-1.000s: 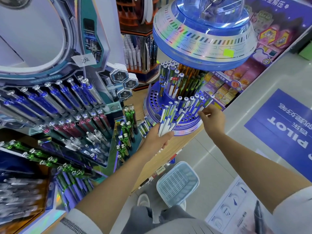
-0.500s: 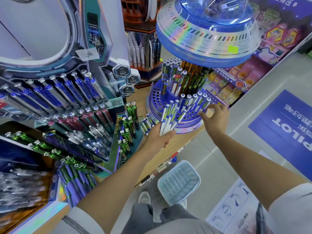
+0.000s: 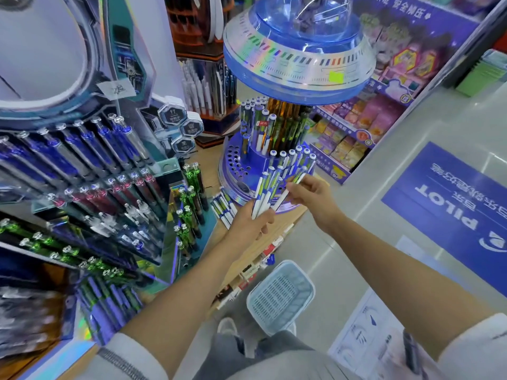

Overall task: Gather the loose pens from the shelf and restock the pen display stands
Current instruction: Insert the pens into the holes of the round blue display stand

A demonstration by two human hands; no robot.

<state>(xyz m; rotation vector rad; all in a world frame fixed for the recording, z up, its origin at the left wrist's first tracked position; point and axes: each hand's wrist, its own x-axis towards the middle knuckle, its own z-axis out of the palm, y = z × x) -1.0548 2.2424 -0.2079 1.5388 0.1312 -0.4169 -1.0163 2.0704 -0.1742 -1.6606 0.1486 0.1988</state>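
L hand (image 3: 248,223) grips a bundle of pens (image 3: 263,192); R hand (image 3: 311,194) pinches a single pen (image 3: 285,194) just right of it.

L fingers are curled round the bundle's lower ends, w/ the white/blue/green barrels fanning up and away toward the round pen stand (image 3: 236,171). R thumb and fingertips are closed on the single white pen, which is tilted, its lower end by the bundle; can't tell if they touch. The stand sits at the far end of the wooden shelf (image 3: 277,229), its blue base partly filled: pens on the right side, open holes on the left. More loose pens (image 3: 223,207) lie on the shelf just left of the L hand, against the stand's base. A tiered pen display (image 3: 82,165) fills the left side. A pale blue basket (image 3: 279,296) sits on the floor nearer the person, below the shelf edge.
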